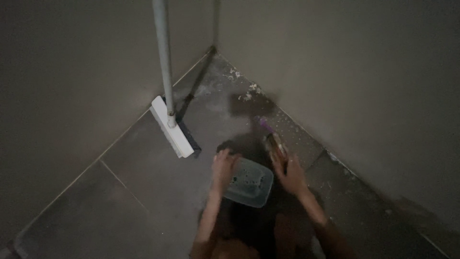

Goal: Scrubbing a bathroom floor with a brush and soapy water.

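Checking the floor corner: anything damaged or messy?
Yes. White flaky patches lie along the floor-wall joint in the far corner, like chipped paint or residue. The floor by the right wall looks speckled, possibly wet.

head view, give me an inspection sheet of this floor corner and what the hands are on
surface: grey tiled floor, dim light, wet-looking patch and pale specks toward the corner
job's things: pale translucent plastic container with dark dots on its top, lying on the floor; bottle with a purple tip, blurred, kind unclear
clutter: long-handled floor brush, white head on the floor near the left wall, pole upright
grippers: left hand on the container's left edge; right hand around the bottle's lower part, right of the container
cables: nothing seen
surroundings: two plain grey walls meeting at the corner; a dark shadow on the floor around the hands
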